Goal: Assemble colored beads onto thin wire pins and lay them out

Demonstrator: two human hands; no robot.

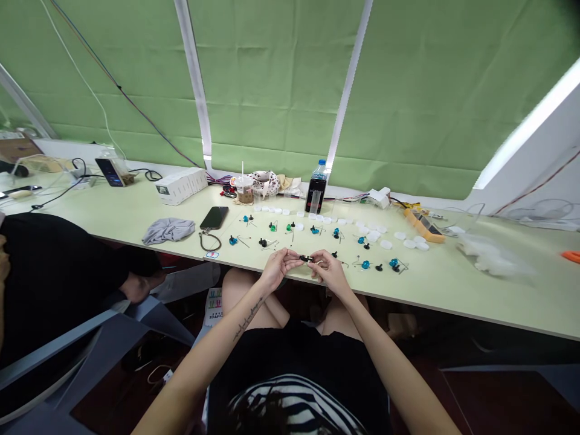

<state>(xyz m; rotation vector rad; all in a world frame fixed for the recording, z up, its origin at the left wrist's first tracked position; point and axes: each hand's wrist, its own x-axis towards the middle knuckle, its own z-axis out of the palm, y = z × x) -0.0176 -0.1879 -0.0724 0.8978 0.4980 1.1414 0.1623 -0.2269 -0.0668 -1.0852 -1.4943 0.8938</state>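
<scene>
Over the table's near edge, my left hand [278, 266] and my right hand [330, 270] meet with fingertips pinched on a small black part [306, 258]. Its exact kind is too small to make out, and the fingers cover its ends. Around my hands lie several sets of small parts: blue pieces [365, 264], green pieces [289, 228], black pieces [263, 243] and thin bent metal wires [244, 241]. A lone black piece [379, 267] rests to the right. Behind them runs a row of round white caps [333, 220].
A dark bottle [316, 193] with a blue cap stands at the back, a drink cup [245, 192] to its left. Left of my hands are a phone [214, 217], a grey cloth [168, 231] and a white box [181, 186]. A yellow device [423, 225] lies right. Another person [58, 284] sits left.
</scene>
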